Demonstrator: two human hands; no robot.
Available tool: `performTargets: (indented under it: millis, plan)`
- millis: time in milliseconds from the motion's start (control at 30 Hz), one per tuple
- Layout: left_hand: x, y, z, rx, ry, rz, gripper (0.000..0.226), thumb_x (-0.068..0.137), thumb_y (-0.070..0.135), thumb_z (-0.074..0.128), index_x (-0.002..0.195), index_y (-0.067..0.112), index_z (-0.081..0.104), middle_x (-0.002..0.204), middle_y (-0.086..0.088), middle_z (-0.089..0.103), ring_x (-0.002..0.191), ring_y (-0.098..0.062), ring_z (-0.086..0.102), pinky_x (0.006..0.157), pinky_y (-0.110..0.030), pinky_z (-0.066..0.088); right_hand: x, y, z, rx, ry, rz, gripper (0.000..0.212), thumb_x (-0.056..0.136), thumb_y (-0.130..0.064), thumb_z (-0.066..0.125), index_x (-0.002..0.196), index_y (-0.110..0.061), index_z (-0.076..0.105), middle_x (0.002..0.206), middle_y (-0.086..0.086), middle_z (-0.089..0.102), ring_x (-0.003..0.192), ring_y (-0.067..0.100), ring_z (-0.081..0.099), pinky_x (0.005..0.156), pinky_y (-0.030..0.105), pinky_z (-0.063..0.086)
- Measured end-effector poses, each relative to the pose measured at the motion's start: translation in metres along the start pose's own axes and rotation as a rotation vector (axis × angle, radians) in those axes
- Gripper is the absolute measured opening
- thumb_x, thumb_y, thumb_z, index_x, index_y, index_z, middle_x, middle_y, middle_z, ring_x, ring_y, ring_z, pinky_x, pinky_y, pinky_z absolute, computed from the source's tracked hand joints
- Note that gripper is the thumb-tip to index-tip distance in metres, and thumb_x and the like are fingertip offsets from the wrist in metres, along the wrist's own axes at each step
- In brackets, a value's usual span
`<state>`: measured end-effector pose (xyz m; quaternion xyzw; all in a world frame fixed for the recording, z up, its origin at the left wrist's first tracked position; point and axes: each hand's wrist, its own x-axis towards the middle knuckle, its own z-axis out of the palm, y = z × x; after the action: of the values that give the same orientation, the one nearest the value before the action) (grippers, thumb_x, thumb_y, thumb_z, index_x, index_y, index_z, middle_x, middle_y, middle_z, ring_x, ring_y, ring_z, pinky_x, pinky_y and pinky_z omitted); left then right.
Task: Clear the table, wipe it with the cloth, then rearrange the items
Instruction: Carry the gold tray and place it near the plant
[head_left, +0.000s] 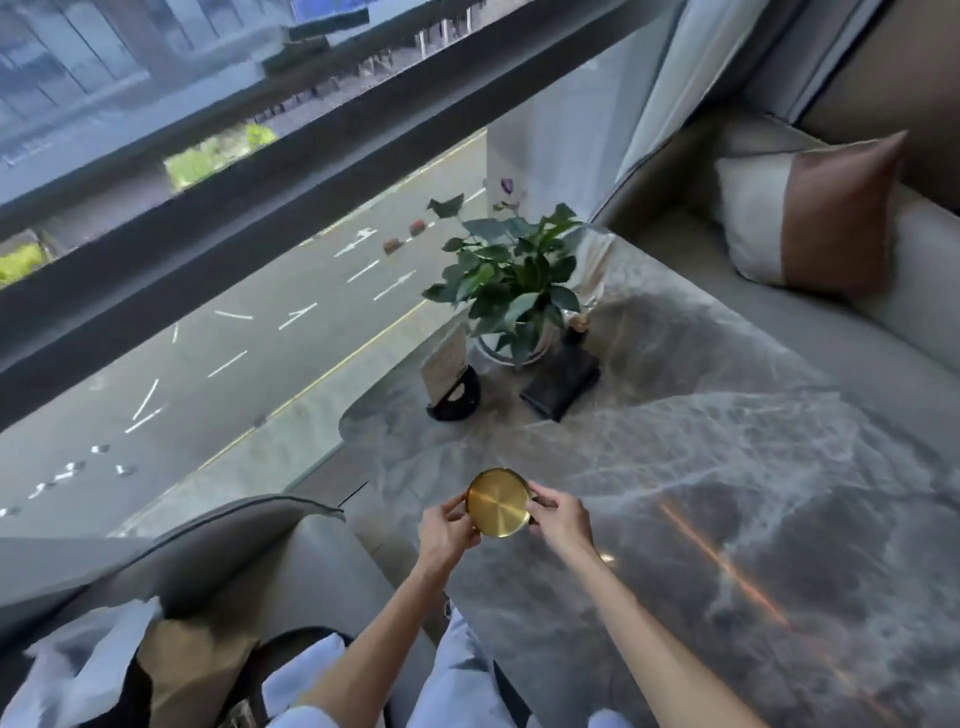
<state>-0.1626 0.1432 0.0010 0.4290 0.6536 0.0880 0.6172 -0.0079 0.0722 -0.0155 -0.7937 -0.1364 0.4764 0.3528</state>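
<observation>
Gold disc (497, 503): held above near edge of marble table (701, 467).
Left hand (448, 532): pinching disc's left rim.
Right hand (562, 519): pinching disc's right rim.
Potted plant (511, 280): far end of table.
Card stand (453, 376): beside plant.
Black box (561, 382): beside plant.
Obstruction: none between disc and table.

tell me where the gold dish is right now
In the head view the gold dish sits low and centre, held between the left hand and right hand over the near edge of the marble table, well short of the potted plant.
</observation>
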Motion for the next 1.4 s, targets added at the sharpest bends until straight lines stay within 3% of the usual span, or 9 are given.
performTargets:
  millis: [133, 233, 467, 667, 800, 933, 1100, 1400]
  plan:
    - [0.054, 0.009, -0.036, 0.033, -0.005, 0.009, 0.043, 0.089, 0.001, 0.056, 0.131, 0.010, 0.057, 0.072, -0.002, 0.070, 0.059, -0.021, 0.070, 0.068, -0.038, 0.062, 0.040, -0.023, 0.052, 0.017, -0.014, 0.027, 0.035, 0.090, -0.011, 0.066, 0.123, -0.023, 0.067, 0.114, -0.002, 0.072, 0.092, 0.013, 0.068, 0.069, 0.021, 0.060]
    - [0.084, 0.012, -0.061, 0.070, 0.021, 0.032, 0.037, 0.086, 0.002, 0.059, 0.122, 0.012, 0.063, 0.074, -0.007, 0.073, 0.059, -0.022, 0.071, 0.068, -0.044, 0.062, 0.061, -0.037, 0.086, 0.016, -0.018, 0.036, 0.035, 0.091, -0.008, 0.065, 0.124, -0.018, 0.066, 0.118, 0.000, 0.070, 0.099, 0.017, 0.068, 0.066, 0.015, 0.058]
    - [0.125, 0.017, -0.096, 0.133, 0.054, 0.017, 0.033, 0.083, 0.005, 0.063, 0.113, 0.018, 0.064, 0.068, -0.001, 0.069, 0.048, -0.007, 0.067, 0.056, -0.026, 0.057, 0.083, -0.058, 0.129, -0.018, 0.002, 0.038, 0.036, 0.092, -0.004, 0.061, 0.126, -0.015, 0.065, 0.120, 0.000, 0.069, 0.101, 0.023, 0.069, 0.062, 0.008, 0.054]
    - [0.131, 0.026, -0.108, 0.074, 0.039, 0.030, 0.033, 0.086, 0.001, 0.058, 0.114, 0.017, 0.063, 0.077, -0.010, 0.067, 0.058, -0.017, 0.066, 0.047, -0.014, 0.051, 0.093, -0.061, 0.145, -0.005, 0.003, 0.040, 0.036, 0.091, -0.008, 0.064, 0.126, -0.018, 0.065, 0.125, -0.001, 0.067, 0.098, 0.016, 0.070, 0.076, 0.022, 0.059]
    - [0.134, 0.023, -0.115, 0.099, 0.051, 0.030, 0.036, 0.085, -0.001, 0.057, 0.116, 0.017, 0.063, 0.079, -0.012, 0.068, 0.056, -0.017, 0.066, 0.047, -0.014, 0.052, 0.091, -0.066, 0.152, -0.003, -0.005, 0.029, 0.037, 0.091, -0.003, 0.062, 0.126, -0.016, 0.064, 0.127, 0.001, 0.066, 0.104, 0.018, 0.069, 0.077, 0.019, 0.059]
    - [0.137, 0.018, -0.121, 0.082, 0.049, 0.029, 0.040, 0.083, -0.001, 0.057, 0.118, 0.017, 0.064, 0.084, -0.017, 0.073, 0.060, -0.023, 0.070, 0.053, -0.020, 0.056, 0.088, -0.068, 0.157, 0.021, -0.004, 0.029, 0.037, 0.091, 0.000, 0.061, 0.126, -0.011, 0.064, 0.127, 0.005, 0.066, 0.106, 0.023, 0.068, 0.065, 0.009, 0.055]
    - [0.139, 0.014, -0.126, 0.060, 0.021, -0.002, 0.040, 0.085, 0.000, 0.057, 0.120, 0.017, 0.064, 0.085, -0.016, 0.075, 0.061, -0.022, 0.071, 0.058, -0.025, 0.057, 0.087, -0.065, 0.159, 0.006, -0.008, 0.034, 0.037, 0.092, -0.001, 0.061, 0.128, -0.009, 0.063, 0.126, 0.006, 0.066, 0.104, 0.024, 0.068, 0.059, 0.006, 0.051]
    - [0.140, 0.012, -0.127, 0.034, 0.009, 0.006, 0.041, 0.088, 0.001, 0.060, 0.125, 0.017, 0.060, 0.085, -0.014, 0.072, 0.056, -0.016, 0.066, 0.051, -0.018, 0.053, 0.085, -0.060, 0.161, 0.027, 0.000, 0.024, 0.036, 0.092, 0.000, 0.060, 0.128, -0.008, 0.062, 0.128, 0.006, 0.065, 0.108, 0.021, 0.066, 0.066, 0.009, 0.055]
